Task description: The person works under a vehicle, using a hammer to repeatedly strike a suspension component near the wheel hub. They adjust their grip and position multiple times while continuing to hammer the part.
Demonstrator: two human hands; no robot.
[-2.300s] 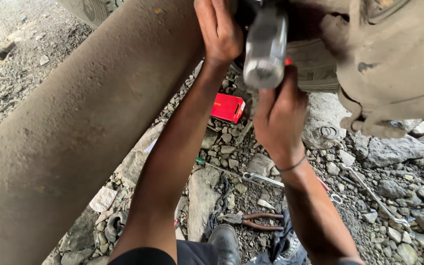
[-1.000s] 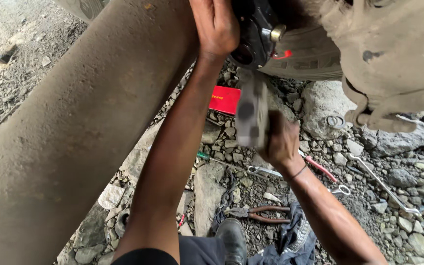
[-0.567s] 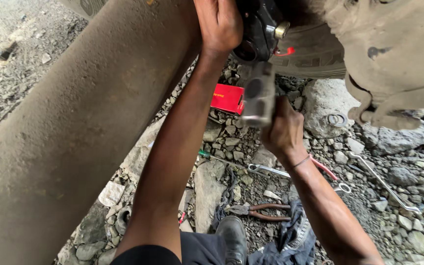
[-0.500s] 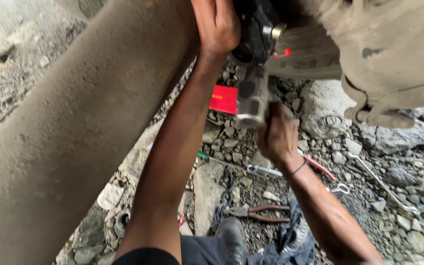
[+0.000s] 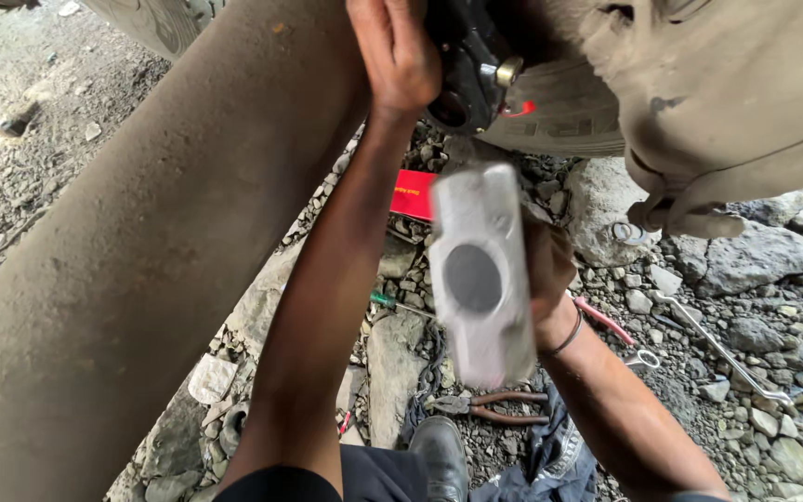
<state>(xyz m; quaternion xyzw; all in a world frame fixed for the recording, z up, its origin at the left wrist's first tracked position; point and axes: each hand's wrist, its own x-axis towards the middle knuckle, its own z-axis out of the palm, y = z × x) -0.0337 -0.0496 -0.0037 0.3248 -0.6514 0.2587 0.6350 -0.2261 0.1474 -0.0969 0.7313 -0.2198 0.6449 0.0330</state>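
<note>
My left hand (image 5: pixel 400 54) reaches up and grips a black metal part (image 5: pixel 465 65) with a brass-coloured fitting under a vehicle, next to a big dusty axle tube (image 5: pixel 141 270). My right hand (image 5: pixel 550 270) holds a heavy grey hammer (image 5: pixel 478 274), its worn round face turned toward me and blurred. The hammer head hangs a little below the black part and hides most of my right hand. A thin band circles my right wrist.
Below lies stony ground with pliers (image 5: pixel 490 407), a green-handled screwdriver (image 5: pixel 397 303), a red box (image 5: pixel 414 195), a red-handled tool (image 5: pixel 604 321), a long metal wrench (image 5: pixel 722 349), a dark cloth (image 5: pixel 550 460) and my black shoe (image 5: pixel 439 455). A muddy vehicle housing (image 5: pixel 727 102) hangs at upper right.
The hammer was up at the black part, then dropped back; now it is drawn down and toward me, its face much larger. My left hand has stayed on the part.
</note>
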